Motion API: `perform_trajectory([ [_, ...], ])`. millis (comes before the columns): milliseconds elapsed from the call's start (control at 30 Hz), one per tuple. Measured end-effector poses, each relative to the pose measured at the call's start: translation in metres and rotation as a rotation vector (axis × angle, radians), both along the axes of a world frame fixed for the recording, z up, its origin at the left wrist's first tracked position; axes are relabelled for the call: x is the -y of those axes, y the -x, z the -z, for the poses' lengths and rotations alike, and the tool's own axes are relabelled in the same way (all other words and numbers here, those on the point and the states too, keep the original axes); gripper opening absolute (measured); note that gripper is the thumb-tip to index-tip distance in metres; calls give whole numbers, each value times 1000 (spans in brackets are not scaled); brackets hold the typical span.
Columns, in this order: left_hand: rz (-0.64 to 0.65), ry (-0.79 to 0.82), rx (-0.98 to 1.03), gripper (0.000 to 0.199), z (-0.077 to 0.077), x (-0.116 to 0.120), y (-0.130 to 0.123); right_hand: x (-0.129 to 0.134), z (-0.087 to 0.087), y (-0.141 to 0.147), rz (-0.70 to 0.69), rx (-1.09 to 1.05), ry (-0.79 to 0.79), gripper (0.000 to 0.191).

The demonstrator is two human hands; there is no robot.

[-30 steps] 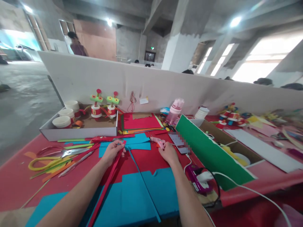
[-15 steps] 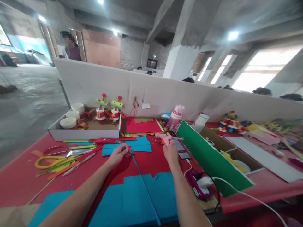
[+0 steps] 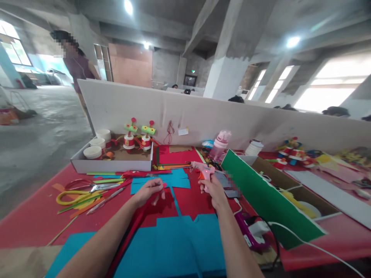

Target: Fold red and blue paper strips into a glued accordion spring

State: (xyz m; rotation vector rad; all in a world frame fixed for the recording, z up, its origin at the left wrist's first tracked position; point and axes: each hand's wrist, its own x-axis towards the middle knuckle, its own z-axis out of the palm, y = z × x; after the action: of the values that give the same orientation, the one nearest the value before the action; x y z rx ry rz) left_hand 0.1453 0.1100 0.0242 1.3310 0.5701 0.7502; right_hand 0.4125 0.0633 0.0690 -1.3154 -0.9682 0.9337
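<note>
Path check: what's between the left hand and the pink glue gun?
Head view: between left hand and glue gun lie cut blue sheets and a narrow blue strip, then red surface nearer the gun.

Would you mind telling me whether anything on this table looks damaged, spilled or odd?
The red sheet at the back meets a brown patch along a ragged, torn-looking line. The large blue sheet in front has an uneven notch in its far edge. Paper strips lie untidily crossed at left. I see no spill.
</note>
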Motion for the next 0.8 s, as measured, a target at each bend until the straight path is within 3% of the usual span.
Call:
perform_trajectory([
  [100,-86,87,63,27,0,0,-1,2,2,9,-78,15,44,22],
  [233,-222,215,96,27,12,-7,-4,0,16,21,-135,-6,35,22],
  [433,-201,282,85,22,16,-8,-4,-1,36,33,-117,73,55,36],
  [600,-236,236,40,22,15,-7,-8,2,40,37,-149,295,11,38],
  [800,-247,184,-8,31,15,-6,-10,3,40,43,-174,401,-42,37],
])
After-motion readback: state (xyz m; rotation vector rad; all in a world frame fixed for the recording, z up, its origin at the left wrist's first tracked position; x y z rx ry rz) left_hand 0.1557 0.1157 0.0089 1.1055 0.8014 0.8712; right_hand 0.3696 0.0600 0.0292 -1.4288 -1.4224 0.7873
